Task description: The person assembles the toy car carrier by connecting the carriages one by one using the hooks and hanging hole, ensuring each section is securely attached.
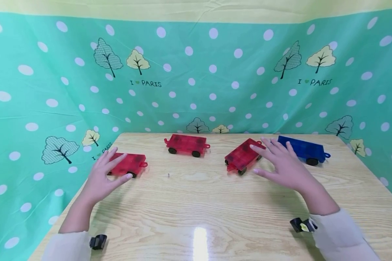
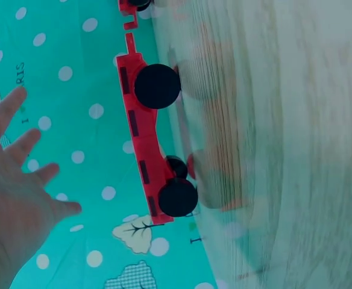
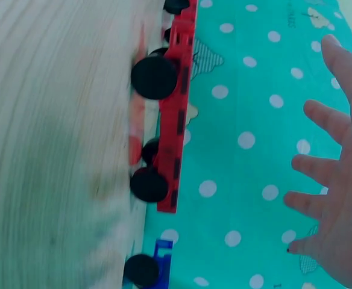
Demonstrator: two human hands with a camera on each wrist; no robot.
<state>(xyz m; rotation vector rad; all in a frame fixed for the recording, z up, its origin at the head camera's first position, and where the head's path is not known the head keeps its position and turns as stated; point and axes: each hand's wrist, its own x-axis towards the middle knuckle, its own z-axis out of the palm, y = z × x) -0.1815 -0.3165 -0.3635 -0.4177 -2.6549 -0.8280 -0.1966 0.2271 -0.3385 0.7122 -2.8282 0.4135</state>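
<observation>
Four-wheeled toy cars stand on a wooden table. In the head view my left hand (image 1: 102, 178), fingers spread, hovers near the left red toy car (image 1: 129, 163). My right hand (image 1: 282, 165) is likewise spread, in front of the right red toy car (image 1: 243, 154), which stands at an angle, and the blue toy car (image 1: 302, 148). Another red toy car (image 1: 187, 144) stands between them at the back. The left wrist view shows a gap between my left hand (image 2: 19, 180) and a red toy car (image 2: 143, 135). Likewise, my right hand (image 3: 339, 186) is apart from a red toy car (image 3: 175, 120).
The wooden table (image 1: 170, 206) reaches back to a green dotted cloth (image 1: 183, 72) hung behind and at both sides. A tiny dark bit (image 1: 168, 175) lies left of the middle. Black wrist devices (image 1: 98, 241) show at both sleeves.
</observation>
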